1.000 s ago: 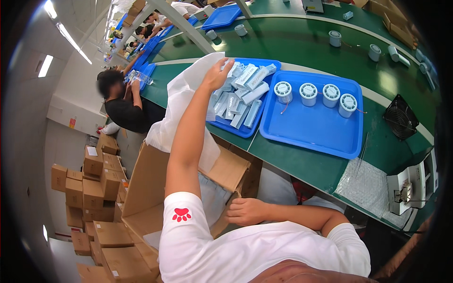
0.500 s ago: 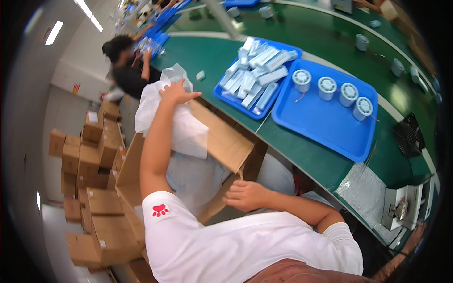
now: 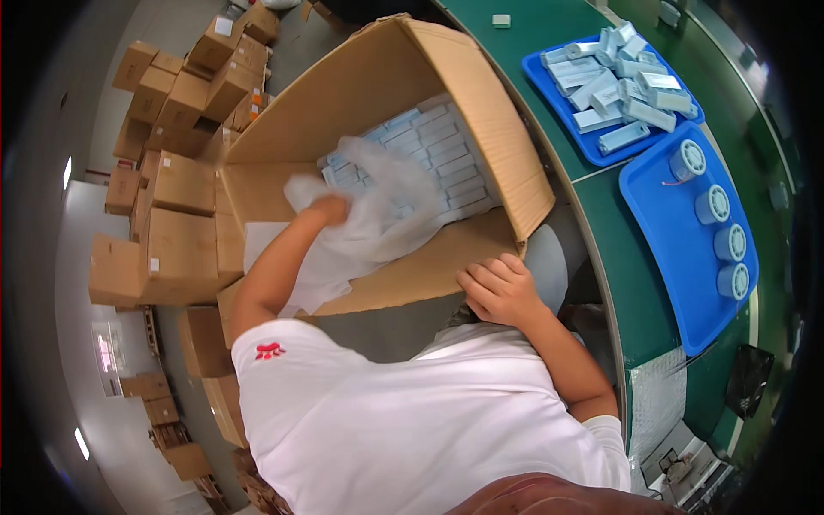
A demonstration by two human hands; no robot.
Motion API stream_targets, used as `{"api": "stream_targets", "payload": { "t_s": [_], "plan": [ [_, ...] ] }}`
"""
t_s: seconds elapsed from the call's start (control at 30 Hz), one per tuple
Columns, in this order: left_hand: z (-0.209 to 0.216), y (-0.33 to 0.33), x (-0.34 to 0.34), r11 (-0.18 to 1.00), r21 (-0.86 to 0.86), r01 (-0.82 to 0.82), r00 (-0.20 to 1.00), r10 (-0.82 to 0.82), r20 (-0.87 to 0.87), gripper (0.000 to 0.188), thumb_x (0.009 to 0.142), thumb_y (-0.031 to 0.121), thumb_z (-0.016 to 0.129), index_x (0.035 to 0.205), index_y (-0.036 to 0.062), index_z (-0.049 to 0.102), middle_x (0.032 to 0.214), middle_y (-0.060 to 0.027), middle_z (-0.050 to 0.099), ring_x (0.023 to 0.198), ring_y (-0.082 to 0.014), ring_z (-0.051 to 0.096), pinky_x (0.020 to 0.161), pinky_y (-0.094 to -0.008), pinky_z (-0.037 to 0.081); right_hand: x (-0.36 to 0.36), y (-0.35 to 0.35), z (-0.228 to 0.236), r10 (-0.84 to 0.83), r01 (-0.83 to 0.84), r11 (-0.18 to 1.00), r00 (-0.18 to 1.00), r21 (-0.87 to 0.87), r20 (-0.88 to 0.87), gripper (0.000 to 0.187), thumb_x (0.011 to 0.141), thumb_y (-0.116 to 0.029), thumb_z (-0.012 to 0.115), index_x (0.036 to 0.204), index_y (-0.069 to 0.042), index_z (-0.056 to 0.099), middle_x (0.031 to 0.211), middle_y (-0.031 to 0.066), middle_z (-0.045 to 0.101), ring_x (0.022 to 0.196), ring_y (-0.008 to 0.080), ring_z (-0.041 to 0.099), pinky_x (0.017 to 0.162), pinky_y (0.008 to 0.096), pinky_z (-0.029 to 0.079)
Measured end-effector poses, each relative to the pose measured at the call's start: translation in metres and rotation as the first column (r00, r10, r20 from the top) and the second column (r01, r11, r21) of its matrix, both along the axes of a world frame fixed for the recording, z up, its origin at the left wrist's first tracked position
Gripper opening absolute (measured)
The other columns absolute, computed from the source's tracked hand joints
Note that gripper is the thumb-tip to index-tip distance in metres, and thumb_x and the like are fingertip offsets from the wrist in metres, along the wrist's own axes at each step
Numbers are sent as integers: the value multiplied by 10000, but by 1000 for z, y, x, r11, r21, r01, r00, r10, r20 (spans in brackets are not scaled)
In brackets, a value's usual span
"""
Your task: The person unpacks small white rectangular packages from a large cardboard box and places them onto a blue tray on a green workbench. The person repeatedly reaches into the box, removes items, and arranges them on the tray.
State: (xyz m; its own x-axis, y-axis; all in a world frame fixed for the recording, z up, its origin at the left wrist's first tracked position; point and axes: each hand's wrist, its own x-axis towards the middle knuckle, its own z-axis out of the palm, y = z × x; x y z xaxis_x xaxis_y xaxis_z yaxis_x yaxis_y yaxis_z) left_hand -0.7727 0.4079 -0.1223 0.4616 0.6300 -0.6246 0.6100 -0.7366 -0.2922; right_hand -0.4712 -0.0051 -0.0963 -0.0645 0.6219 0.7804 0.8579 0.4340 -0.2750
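A large open cardboard box [image 3: 481,94] stands tilted in front of me, beside the bench. Rows of small light-blue and white cartons [image 3: 451,154] lie packed inside it. A translucent white plastic sheet [image 3: 390,193] is bunched over part of the cartons and spills over the box's near side. My left hand [image 3: 330,209] is closed on this sheet inside the box, slightly blurred, its fingertips hidden. My right hand [image 3: 500,290] is curled at the box's near right corner, its fingers closed against the edge there.
On the green bench [image 3: 635,300] to the right, one blue tray [image 3: 592,154] holds a heap of pale-blue cartons; another blue tray [image 3: 687,292] holds several white round fan-like units [image 3: 712,204]. Bubble wrap [image 3: 657,399] lies nearer. Stacked cardboard boxes [image 3: 184,184] stand at left.
My view has turned, and the box's inside with its packed cartons now shows. My left hand has drawn the plastic sheet back from the far side. My right hand stays by the box corner.
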Motion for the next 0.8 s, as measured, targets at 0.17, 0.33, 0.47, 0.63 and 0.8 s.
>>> {"api": "stream_targets", "payload": {
  "t_s": [0.17, 0.33, 0.47, 0.63, 0.8],
  "plan": [
    [45, -67, 131, 991, -29, 128, 992, -128, 7, 237, 853, 119, 627, 1037, -9, 705, 1124, -263, 730, 1071, -405, 711, 880, -515, 577, 3, -9, -10, -99, 99, 995, 995, -17, 23, 272, 774, -154, 712, 1040, -98, 728, 1001, 23, 699, 848, 161, 641, 772, 320, 450],
    [27, -22, 240, 905, 278, 321, 439, -403, 803, 272, 898, 252, 638, 997, 29, 757, 1050, -192, 732, 977, -434, 690, 878, -511, 569, -1, -17, -9, -99, 104, 993, 993, -60, 68, 240, 779, -155, 714, 1017, -124, 727, 1017, 20, 718, 895, 144, 668, 768, 298, 445],
    [-44, 55, 250, 994, 104, 26, 525, -102, 845, 343, 942, 361, 609, 973, 65, 779, 1170, -206, 711, 1038, -404, 680, 915, -496, 549, -3, -27, -8, -96, 105, 989, 991, -100, 88, 237, 790, -172, 715, 1024, -138, 726, 1043, 14, 727, 915, 136, 675, 766, 288, 445],
    [-81, 50, 233, 919, 31, -393, 285, 89, 954, 409, 978, 436, 626, 950, 54, 770, 1157, -184, 715, 1054, -372, 675, 884, -479, 549, -4, -34, -14, -99, 113, 984, 990, -136, 105, 220, 819, -190, 710, 1033, -143, 726, 1049, 9, 730, 922, 130, 678, 775, 273, 437],
    [-112, -8, 162, 933, 204, -296, 358, -90, 929, 266, 922, 329, 733, 926, 63, 734, 1118, -139, 704, 1057, -351, 655, 885, -477, 541, -5, -30, -13, -130, 148, 981, 981, -122, 144, 206, 829, -202, 703, 1028, -154, 725, 1030, -5, 733, 916, 125, 682, 787, 275, 425]
  ]
}}
